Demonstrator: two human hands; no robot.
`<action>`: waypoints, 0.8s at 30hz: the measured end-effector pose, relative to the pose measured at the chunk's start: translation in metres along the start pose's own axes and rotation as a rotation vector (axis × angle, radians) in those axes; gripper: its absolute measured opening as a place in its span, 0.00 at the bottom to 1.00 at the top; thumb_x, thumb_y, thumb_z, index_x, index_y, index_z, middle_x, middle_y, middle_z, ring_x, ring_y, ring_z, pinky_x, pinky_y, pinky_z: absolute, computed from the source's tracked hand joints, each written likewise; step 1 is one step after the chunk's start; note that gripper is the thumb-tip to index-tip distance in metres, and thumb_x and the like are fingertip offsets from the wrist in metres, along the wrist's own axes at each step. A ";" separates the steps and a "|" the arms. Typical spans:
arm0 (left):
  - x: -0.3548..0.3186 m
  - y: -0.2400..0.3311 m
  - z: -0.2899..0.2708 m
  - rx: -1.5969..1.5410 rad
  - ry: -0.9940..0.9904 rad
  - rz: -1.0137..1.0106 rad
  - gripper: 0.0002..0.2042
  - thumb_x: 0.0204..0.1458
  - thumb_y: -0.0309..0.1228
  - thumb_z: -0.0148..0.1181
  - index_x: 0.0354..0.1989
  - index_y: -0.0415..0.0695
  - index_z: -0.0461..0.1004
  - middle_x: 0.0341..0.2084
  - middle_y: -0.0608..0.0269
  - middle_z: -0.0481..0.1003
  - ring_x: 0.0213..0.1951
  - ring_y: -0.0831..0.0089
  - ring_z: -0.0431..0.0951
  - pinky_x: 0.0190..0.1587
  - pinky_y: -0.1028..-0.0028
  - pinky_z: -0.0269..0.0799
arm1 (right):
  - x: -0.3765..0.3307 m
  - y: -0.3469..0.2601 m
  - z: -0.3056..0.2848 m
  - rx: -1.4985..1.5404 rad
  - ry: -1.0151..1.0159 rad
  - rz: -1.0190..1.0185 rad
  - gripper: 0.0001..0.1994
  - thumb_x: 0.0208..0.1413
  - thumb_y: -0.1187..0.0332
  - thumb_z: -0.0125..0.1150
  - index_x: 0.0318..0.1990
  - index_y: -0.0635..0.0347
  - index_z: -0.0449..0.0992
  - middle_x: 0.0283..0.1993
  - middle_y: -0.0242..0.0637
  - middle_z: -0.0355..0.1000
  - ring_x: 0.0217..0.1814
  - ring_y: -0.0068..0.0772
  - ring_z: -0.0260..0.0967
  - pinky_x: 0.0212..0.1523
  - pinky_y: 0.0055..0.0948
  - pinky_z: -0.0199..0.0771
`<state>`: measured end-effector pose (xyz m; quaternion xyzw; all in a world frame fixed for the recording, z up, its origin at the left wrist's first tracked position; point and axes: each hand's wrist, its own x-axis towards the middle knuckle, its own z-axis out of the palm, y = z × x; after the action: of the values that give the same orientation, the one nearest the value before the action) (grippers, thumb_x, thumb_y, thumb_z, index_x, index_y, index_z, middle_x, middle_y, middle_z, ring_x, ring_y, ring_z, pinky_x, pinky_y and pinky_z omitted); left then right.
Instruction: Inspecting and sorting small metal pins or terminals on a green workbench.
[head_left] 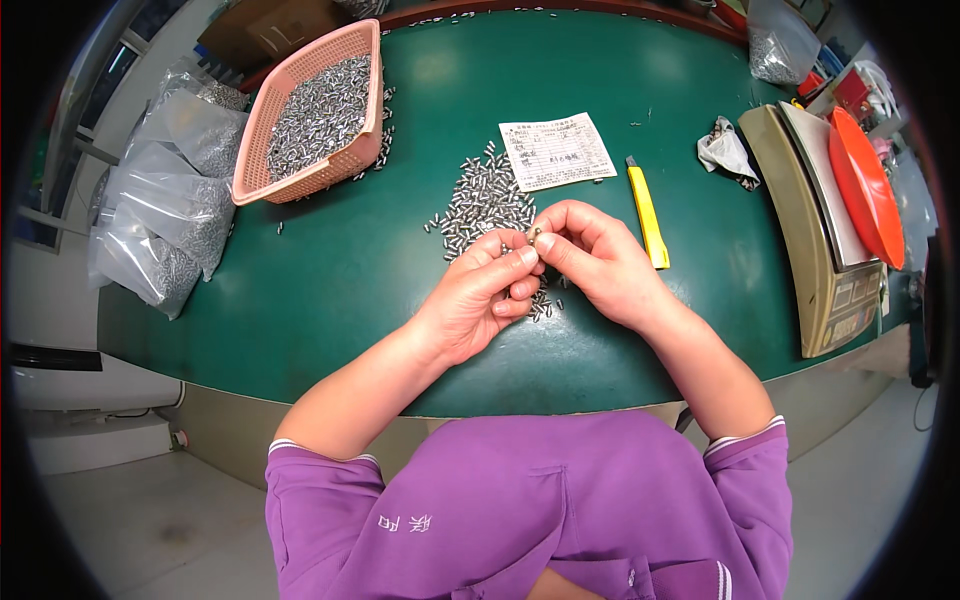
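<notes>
Both hands are meeting over the green table (330, 270), the left hand (478, 295) and right hand (592, 258) pinching one small metal pin (536, 234) between closed fingertips, lifted for inspecting. The loose pin pile (485, 200) is lying at eleven o'clock, within easy reach.

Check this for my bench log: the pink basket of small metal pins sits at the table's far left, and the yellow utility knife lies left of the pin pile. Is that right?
One detail is wrong. The head view shows the yellow utility knife lying right of the pin pile, beside the printed paper slip. The pink basket of small metal pins does sit at the green table's far left.
</notes>
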<state>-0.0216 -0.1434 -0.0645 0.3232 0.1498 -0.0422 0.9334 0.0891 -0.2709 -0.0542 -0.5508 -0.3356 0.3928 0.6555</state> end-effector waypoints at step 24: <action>0.000 0.000 0.000 -0.006 -0.019 0.018 0.08 0.53 0.31 0.52 0.36 0.43 0.61 0.29 0.65 0.65 0.24 0.85 0.61 0.19 0.88 0.55 | -0.001 -0.003 -0.003 0.113 -0.060 0.090 0.09 0.57 0.65 0.49 0.36 0.62 0.69 0.32 0.28 0.68 0.33 0.15 0.63 0.37 0.17 0.65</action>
<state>-0.0217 -0.1437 -0.0646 0.3214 0.1380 -0.0362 0.9361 0.0918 -0.2734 -0.0521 -0.5156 -0.3071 0.4565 0.6569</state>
